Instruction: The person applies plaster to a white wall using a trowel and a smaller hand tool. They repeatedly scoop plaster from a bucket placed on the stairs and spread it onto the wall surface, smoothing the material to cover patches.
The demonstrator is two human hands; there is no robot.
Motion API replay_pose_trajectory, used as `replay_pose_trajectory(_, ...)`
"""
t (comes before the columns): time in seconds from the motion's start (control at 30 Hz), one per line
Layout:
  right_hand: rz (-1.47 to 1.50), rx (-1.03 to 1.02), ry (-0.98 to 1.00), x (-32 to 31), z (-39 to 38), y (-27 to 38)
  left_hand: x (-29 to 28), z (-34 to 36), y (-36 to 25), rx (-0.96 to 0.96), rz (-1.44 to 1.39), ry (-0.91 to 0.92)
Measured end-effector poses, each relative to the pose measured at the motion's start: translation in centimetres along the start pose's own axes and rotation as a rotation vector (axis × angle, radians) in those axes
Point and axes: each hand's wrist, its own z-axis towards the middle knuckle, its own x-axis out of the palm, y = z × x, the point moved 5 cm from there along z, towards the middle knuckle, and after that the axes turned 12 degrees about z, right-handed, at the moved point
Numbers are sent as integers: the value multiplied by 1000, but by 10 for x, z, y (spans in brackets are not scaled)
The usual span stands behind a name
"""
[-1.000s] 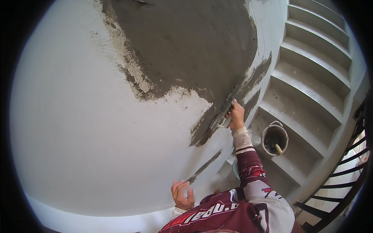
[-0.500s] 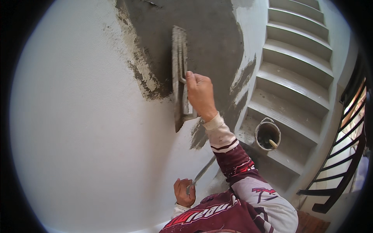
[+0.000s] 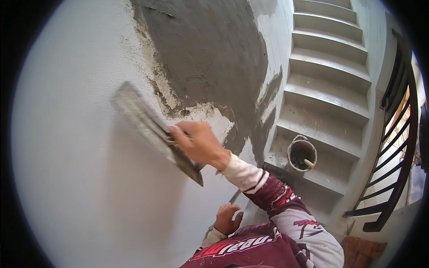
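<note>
My right hand (image 3: pixel 196 143) is closed round the handle of a long, flat plastering trowel (image 3: pixel 143 123), blurred by motion. Its blade slants across the white wall (image 3: pixel 71 147), left of the grey wet plaster patch (image 3: pixel 210 53). Whether the blade touches the wall cannot be told. Below, close to my chest, my left hand (image 3: pixel 228 219) has loosely bent fingers with the thumb apart, and nothing shows between them. A narrow grey strip (image 3: pixel 235 194) runs just behind that hand; I cannot make out what it is.
A staircase (image 3: pixel 326 107) climbs on the right. On one low step stands a round bucket (image 3: pixel 302 153) with a light-coloured handle sticking out. Dark metal railings (image 3: pixel 384 178) border the stairs. Rough, crumbly plaster (image 3: pixel 163 85) edges the grey patch.
My right hand has swung the trowel left and down, off the grey plaster to over the white wall, tilting it. My left hand has shifted right and its thumb has moved apart from the fingers.
</note>
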Motion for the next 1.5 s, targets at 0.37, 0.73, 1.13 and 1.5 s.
replay_pose_trajectory(0.37, 1106, 405, -486, -119, -83, -161, 12, -40, 4, -513, -292, 17)
replay_pose_trajectory(0.73, 1356, 668, -668, -104, -243, -264, 95, -6, 25, -872, -1716, 341)
replay_pose_trajectory(1.13, 733, 1303, -589, -84, -452, -240, 213, -89, 20, -592, -1349, 760)
replay_pose_trajectory(1.5, -453, 1121, -857, -388, -554, -380, 218, -92, 50, -1472, -2128, 540)
